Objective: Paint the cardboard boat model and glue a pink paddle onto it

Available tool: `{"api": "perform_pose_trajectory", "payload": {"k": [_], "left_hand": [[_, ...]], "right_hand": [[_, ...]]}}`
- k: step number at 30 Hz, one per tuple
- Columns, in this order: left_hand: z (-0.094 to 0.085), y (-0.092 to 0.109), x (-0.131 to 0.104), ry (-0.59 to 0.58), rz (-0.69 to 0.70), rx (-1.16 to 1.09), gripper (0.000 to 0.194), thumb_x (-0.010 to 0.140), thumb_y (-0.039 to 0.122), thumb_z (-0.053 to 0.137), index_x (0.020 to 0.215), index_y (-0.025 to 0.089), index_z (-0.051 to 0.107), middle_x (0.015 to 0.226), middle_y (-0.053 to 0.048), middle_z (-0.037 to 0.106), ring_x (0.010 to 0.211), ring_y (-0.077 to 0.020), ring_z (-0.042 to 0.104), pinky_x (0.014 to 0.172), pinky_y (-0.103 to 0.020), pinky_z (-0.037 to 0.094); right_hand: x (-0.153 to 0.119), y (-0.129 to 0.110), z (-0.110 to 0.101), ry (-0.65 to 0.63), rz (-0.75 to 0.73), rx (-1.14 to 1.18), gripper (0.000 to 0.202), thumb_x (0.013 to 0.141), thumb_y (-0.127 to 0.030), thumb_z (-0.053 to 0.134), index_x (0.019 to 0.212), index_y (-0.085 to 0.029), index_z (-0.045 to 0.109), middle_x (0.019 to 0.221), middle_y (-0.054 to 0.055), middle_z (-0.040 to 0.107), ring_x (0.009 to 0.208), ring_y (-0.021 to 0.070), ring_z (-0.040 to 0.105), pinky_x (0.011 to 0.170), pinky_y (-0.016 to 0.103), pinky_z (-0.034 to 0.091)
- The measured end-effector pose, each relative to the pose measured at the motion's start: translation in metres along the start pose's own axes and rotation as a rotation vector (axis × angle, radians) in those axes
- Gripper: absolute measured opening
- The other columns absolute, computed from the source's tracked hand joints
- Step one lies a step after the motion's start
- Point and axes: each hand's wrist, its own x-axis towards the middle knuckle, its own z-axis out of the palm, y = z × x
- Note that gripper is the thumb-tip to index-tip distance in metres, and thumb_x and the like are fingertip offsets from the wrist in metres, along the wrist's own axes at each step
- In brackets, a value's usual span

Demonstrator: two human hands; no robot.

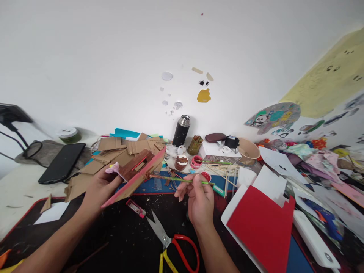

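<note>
My left hand (98, 187) grips a cardboard model (135, 167) from its left side. The model has a brown-painted panel with a cut-out opening, a pink-edged board tilted along its right, and a small pale pink figure (113, 168) at its left end. Between the thumb and fingers of my right hand (200, 201) is a thin green-handled paintbrush (170, 178), held nearly level. Its bristle end points left and meets the tilted board, though exact contact is hard to tell. Beyond the brush stand a jar of brown paint (181, 162) and a jar of red paint (196, 162).
Open scissors (166, 240) with red and yellow handles lie on the black mat in front. Red card (261, 227) lies at right, near a glue gun (321, 216). Cardboard scraps (110, 153), a phone (61, 163) and a black flask (181, 131) stand or lie farther back.
</note>
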Motion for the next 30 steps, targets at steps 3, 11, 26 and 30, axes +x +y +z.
{"api": "perform_pose_trajectory", "payload": {"k": [3, 11, 26, 30], "left_hand": [[0.0, 0.001, -0.001, -0.008, -0.009, 0.0, 0.068, 0.056, 0.082, 0.088, 0.083, 0.021, 0.075, 0.086, -0.008, 0.083, 0.086, -0.0308, 0.076, 0.088, -0.043, 0.063], [0.003, 0.008, -0.001, -0.003, 0.001, 0.007, 0.062, 0.053, 0.077, 0.09, 0.077, 0.023, 0.073, 0.08, -0.008, 0.081, 0.091, -0.0327, 0.075, 0.091, -0.044, 0.061], [0.003, 0.002, -0.002, -0.006, -0.031, 0.043, 0.075, 0.052, 0.088, 0.085, 0.083, 0.021, 0.074, 0.087, -0.009, 0.082, 0.085, -0.0289, 0.072, 0.085, -0.041, 0.06], [0.002, 0.002, -0.002, -0.014, -0.032, 0.045, 0.083, 0.048, 0.093, 0.082, 0.086, 0.02, 0.076, 0.09, -0.01, 0.083, 0.087, -0.0297, 0.073, 0.088, -0.042, 0.06]], "right_hand": [[0.001, 0.002, 0.0, -0.004, 0.002, -0.001, 0.045, 0.097, -0.065, 0.073, 0.088, -0.021, 0.074, 0.063, 0.003, 0.076, 0.048, 0.02, 0.071, 0.041, 0.027, 0.052], [0.013, 0.0, -0.008, 0.16, -0.038, 0.026, 0.045, 0.093, -0.065, 0.078, 0.09, -0.02, 0.073, 0.068, 0.003, 0.077, 0.05, 0.0185, 0.071, 0.043, 0.025, 0.05], [0.006, -0.001, -0.004, 0.04, -0.008, 0.059, 0.044, 0.094, -0.063, 0.079, 0.089, -0.019, 0.077, 0.066, 0.003, 0.078, 0.05, 0.0184, 0.073, 0.042, 0.024, 0.051], [0.009, -0.001, -0.004, 0.085, -0.009, 0.06, 0.046, 0.092, -0.064, 0.081, 0.089, -0.019, 0.076, 0.066, 0.003, 0.078, 0.05, 0.0191, 0.073, 0.041, 0.025, 0.05]]}}
